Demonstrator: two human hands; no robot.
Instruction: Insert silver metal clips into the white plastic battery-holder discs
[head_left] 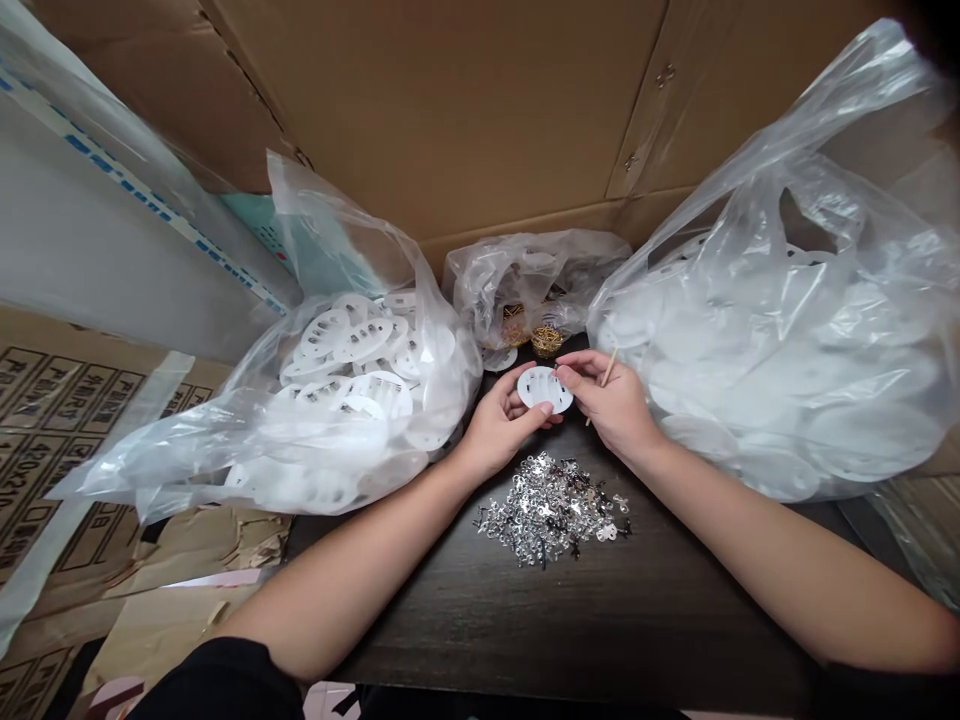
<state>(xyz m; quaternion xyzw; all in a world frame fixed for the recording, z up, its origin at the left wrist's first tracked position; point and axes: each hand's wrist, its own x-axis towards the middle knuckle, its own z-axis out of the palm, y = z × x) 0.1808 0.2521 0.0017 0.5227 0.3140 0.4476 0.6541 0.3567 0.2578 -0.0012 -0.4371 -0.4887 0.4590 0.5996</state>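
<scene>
Between my two hands is a white oval plastic disc (545, 391) with small slots and dark metal bits on its face. My left hand (501, 418) grips the disc's left and lower edge, thumb on top. At the disc's upper right edge, my right hand (611, 395) pinches something too small to make out. A thin wooden stick (609, 368) also sits in the fingers of that hand. Just below both hands, a pile of small silvery metal pieces (547, 508) is spread on the dark table (480, 620).
A clear bag of white discs with metal pieces (360, 370) stands left. Another large bag of discs (795, 350) stands right. Behind my hands are a gold-coloured round item (547, 342) and a smaller plastic bag (540, 255). Cardboard (450, 110) walls the back.
</scene>
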